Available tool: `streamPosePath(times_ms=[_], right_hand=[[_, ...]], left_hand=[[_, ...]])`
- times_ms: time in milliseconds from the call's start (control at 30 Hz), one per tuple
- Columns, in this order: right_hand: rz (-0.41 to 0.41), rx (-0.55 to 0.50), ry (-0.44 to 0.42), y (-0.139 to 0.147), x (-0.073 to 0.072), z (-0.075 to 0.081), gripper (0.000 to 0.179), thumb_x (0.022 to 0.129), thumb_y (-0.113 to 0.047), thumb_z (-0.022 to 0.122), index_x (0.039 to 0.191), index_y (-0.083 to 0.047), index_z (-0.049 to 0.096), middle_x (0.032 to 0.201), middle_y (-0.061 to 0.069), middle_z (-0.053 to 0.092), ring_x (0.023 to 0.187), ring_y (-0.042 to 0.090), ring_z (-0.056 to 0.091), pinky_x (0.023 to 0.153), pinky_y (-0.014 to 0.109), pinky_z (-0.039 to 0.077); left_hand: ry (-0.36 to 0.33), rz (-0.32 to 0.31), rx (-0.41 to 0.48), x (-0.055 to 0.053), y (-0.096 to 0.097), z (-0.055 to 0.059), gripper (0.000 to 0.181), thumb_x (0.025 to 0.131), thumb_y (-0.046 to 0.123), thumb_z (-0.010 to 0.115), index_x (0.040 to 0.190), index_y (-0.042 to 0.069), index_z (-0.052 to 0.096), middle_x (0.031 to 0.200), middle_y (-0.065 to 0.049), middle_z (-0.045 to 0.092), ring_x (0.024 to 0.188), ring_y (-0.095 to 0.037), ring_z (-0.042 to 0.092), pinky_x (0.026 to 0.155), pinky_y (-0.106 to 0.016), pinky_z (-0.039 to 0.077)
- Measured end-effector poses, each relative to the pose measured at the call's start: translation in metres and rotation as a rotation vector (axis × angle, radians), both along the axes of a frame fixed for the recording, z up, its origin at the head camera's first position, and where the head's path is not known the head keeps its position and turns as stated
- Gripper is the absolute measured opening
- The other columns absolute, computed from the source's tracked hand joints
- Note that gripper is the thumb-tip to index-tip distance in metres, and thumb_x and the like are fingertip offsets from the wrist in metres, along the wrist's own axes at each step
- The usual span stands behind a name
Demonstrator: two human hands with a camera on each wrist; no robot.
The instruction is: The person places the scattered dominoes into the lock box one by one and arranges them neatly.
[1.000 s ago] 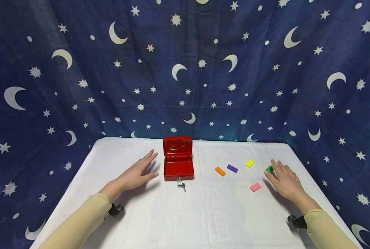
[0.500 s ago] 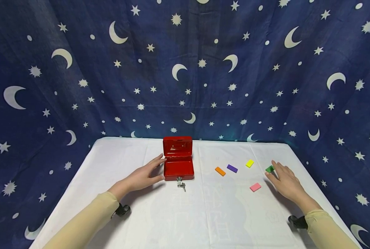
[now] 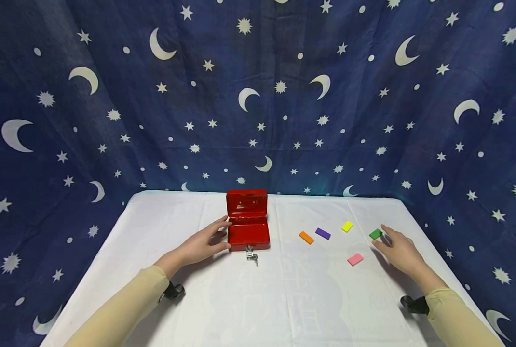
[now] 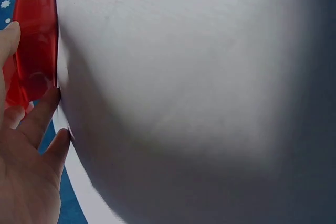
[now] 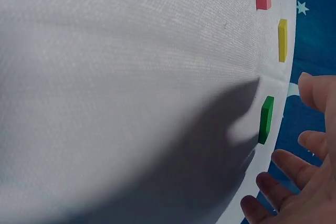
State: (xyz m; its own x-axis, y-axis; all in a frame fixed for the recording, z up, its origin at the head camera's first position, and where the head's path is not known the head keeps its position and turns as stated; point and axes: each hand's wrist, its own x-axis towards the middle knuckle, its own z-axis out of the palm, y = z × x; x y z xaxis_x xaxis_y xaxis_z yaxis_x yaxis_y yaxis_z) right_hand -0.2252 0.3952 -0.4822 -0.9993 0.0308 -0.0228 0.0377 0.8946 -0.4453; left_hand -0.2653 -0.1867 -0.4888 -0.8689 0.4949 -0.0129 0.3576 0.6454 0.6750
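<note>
A small red metal cash box [image 3: 248, 233] stands with its lid raised, keys [image 3: 254, 259] hanging at its front lock. My left hand [image 3: 198, 245] is at the box's left side, thumb by the front corner, fingers spread along the side and bottom edge. In the left wrist view, fingertips meet the red wall [image 4: 37, 40]. My right hand [image 3: 400, 249] hovers at the right, thumb and forefinger parted close to a flat green block [image 3: 375, 234]. The right wrist view shows the green block [image 5: 266, 120] apart from the fingers, which hold nothing.
Between box and right hand lie an orange block [image 3: 306, 237], a purple block [image 3: 323, 233], a yellow block [image 3: 347, 226] and a pink block [image 3: 355, 259]. White cloth [image 3: 258, 308] covers the table. A dark blue star-and-moon curtain [image 3: 223, 135] hangs around it.
My left hand has moved right, up to the box's side. My right hand has shifted slightly, its fingers drawing closer together, and the green block shows more fully. Box and blocks stay put.
</note>
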Motion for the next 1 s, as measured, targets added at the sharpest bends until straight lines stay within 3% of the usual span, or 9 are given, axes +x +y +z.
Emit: streamPosePath(times_ms=[367, 633, 1000], right_hand=[[-0.06, -0.074, -0.067, 0.0017, -0.0032, 0.003, 0.081, 0.1, -0.035, 0.064, 0.152, 0.014, 0.027, 0.146, 0.045, 0.035, 0.131, 0.062, 0.038, 0.101, 0.069, 0.041], [-0.12, -0.041, -0.064, 0.0033, -0.0064, -0.0008, 0.077, 0.098, -0.037, 0.066, 0.149, 0.012, 0.034, 0.138, 0.042, 0.046, 0.125, 0.061, 0.04, 0.101, 0.073, 0.036], [-0.182, -0.019, -0.049, 0.0038, -0.0093, -0.0047, 0.074, 0.096, -0.039, 0.067, 0.146, 0.009, 0.04, 0.133, 0.04, 0.045, 0.119, 0.061, 0.034, 0.093, 0.074, 0.032]], left_hand=[[-0.007, 0.015, -0.019, -0.0026, -0.0008, -0.0016, 0.068, 0.093, 0.049, 0.072, 0.151, 0.028, 0.044, 0.168, 0.011, 0.02, 0.141, -0.015, 0.047, 0.117, -0.054, 0.032], [-0.027, 0.01, 0.003, -0.0034, 0.0022, -0.0032, 0.064, 0.093, 0.048, 0.072, 0.148, 0.027, 0.047, 0.168, 0.01, 0.022, 0.144, -0.016, 0.042, 0.118, -0.056, 0.028], [-0.04, 0.007, 0.029, -0.003, 0.0005, -0.0023, 0.056, 0.095, 0.046, 0.072, 0.143, 0.027, 0.052, 0.168, 0.013, 0.02, 0.145, -0.015, 0.041, 0.119, -0.054, 0.027]])
